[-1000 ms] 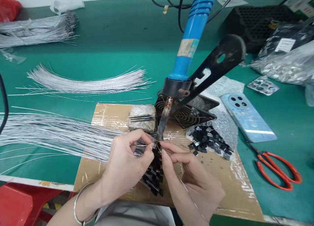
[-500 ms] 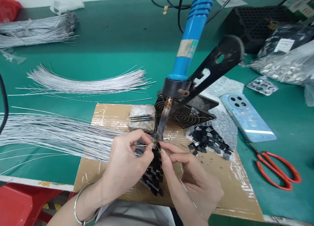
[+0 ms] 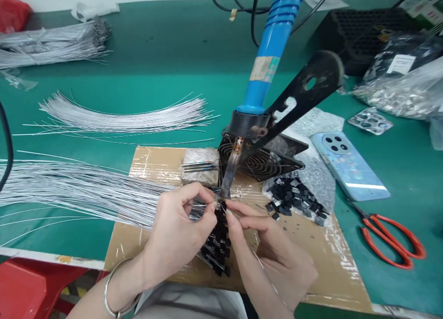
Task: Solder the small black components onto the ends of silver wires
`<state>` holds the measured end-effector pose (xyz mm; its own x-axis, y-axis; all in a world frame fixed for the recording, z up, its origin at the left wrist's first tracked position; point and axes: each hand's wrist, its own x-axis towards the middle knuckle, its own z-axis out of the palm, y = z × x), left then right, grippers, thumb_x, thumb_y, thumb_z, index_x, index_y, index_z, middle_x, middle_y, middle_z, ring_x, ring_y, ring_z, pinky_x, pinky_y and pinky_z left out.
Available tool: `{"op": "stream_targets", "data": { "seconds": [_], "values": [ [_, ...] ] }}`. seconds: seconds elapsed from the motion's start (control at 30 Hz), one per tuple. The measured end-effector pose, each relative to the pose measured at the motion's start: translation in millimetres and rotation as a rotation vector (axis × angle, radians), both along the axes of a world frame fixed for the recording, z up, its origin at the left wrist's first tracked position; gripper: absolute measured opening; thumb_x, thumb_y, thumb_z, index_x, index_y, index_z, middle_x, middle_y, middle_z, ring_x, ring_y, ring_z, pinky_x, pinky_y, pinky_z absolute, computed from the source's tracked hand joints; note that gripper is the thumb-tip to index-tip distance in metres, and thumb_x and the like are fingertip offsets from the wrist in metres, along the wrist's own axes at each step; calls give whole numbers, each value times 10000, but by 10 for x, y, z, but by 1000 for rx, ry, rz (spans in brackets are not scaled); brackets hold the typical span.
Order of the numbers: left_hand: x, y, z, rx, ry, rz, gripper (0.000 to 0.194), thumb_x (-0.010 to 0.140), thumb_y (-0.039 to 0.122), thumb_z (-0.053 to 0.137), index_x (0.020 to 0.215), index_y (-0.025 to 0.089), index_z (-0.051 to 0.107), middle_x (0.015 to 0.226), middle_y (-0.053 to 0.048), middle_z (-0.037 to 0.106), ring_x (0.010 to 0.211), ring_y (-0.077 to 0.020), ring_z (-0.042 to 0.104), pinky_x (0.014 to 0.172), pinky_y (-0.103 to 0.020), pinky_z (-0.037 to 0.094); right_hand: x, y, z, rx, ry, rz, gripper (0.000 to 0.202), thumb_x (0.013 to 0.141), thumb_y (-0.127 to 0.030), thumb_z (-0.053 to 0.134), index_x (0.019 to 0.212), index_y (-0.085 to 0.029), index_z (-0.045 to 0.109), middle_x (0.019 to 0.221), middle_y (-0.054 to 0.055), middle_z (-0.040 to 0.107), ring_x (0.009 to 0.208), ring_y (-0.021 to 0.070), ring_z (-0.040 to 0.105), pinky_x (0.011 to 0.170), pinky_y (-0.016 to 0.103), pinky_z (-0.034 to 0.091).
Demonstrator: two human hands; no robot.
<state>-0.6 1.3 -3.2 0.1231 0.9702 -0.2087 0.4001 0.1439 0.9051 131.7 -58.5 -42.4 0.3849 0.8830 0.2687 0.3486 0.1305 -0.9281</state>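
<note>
My left hand (image 3: 180,226) is closed in a pinch on a thin silver-grey wire, its fingertips just under the tip of a blue-handled soldering iron (image 3: 265,63). The iron points down, fixed in a black metal bracket (image 3: 304,95). From the right, my right hand (image 3: 277,254) pinches a strand of solder wire (image 3: 265,273), which trails across the palm toward the wrist. Both sets of fingertips nearly meet at the iron's tip; the exact contact there is too small to make out. Below them lie black-ended wires (image 3: 218,249), partly covered by my hands.
A long wire bundle (image 3: 86,187) extends left from the cardboard (image 3: 332,273); another bundle (image 3: 128,118) lies behind. Small black pieces (image 3: 297,199), a fan (image 3: 256,159), a phone (image 3: 349,164) and red-handled scissors (image 3: 391,240) are around the right side. A sponge block (image 3: 200,176) sits by the iron.
Hardly anything differs. My right hand has shifted very slightly, with the solder wire still in it; my left hand keeps its place.
</note>
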Motion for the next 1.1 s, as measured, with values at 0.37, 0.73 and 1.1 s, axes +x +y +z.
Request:
{"op": "stream_targets", "data": {
  "seconds": [0.37, 0.73, 1.1],
  "values": [
    [28, 21, -10, -21, 33, -2, 118, 810, 214, 626, 713, 183, 684, 815, -50, 767, 637, -153, 577, 575, -289, 425, -11, 13, -6, 7, 13, -26, 138, 905, -176, 767, 801, -243, 708, 1015, 34, 840, 918, 216, 812, 838, 310, 641],
    [11, 7, 0, -19, 14, -4, 113, 814, 215, 630, 717, 184, 681, 817, -53, 762, 761, -206, 690, 647, -313, 509, 2, 22, 0, 57, -42, -7, 151, 884, -121, 781, 841, -254, 723, 1004, 6, 838, 888, 182, 816, 819, 262, 624],
    [2, 2, -8, 9, 15, -18, 122, 824, 214, 624, 723, 183, 684, 812, -52, 764, 720, -185, 660, 602, -296, 471, 2, 37, 8, 84, -141, -37, 140, 884, -140, 782, 808, -241, 722, 940, 10, 844, 776, 191, 817, 701, 261, 636]
  ]
}}
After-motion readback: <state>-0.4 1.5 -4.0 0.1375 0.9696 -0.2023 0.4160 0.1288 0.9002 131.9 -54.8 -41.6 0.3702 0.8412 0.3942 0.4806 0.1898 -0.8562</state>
